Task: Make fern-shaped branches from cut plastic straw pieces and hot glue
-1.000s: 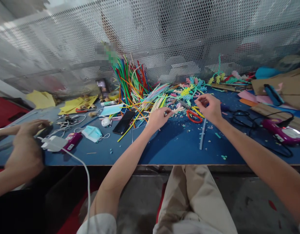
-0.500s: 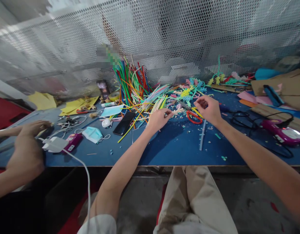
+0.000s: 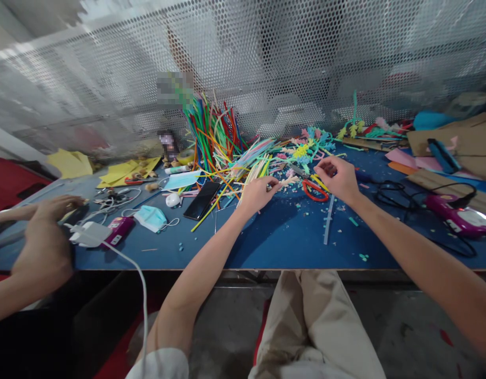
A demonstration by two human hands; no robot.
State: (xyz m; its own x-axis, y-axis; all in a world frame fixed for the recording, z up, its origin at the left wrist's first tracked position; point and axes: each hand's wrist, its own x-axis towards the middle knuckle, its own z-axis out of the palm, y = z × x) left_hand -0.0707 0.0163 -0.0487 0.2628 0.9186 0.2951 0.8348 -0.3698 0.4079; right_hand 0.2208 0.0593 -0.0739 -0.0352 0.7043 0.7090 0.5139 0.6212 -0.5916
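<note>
My left hand [image 3: 259,195] is closed in a pinch at the middle of the table. Its fingertips grip one end of a small cream-coloured branched piece [image 3: 289,180], which points right. My right hand [image 3: 337,176] hovers to the right of it, fingertips pressed together; whatever may be between them is too small to make out. Just left of and below that hand, scissors with red-orange handles [image 3: 316,197] lie on the table, beside a yellow strip. A translucent bluish stick [image 3: 328,223] lies below my right hand. Behind both hands is a heap of coloured flower-like pieces [image 3: 306,147].
Long coloured stems [image 3: 211,129] stand in a bundle at the back. Left of my arm lie a black phone [image 3: 201,200], a face mask [image 3: 150,217] and a white charger [image 3: 89,234]. Another person's arm [image 3: 46,231] rests at far left. A purple device [image 3: 459,216] with black cable lies right.
Both hands keep nearly the same place and grip. The whole view has shifted very slightly; nothing has been taken up or let go.
</note>
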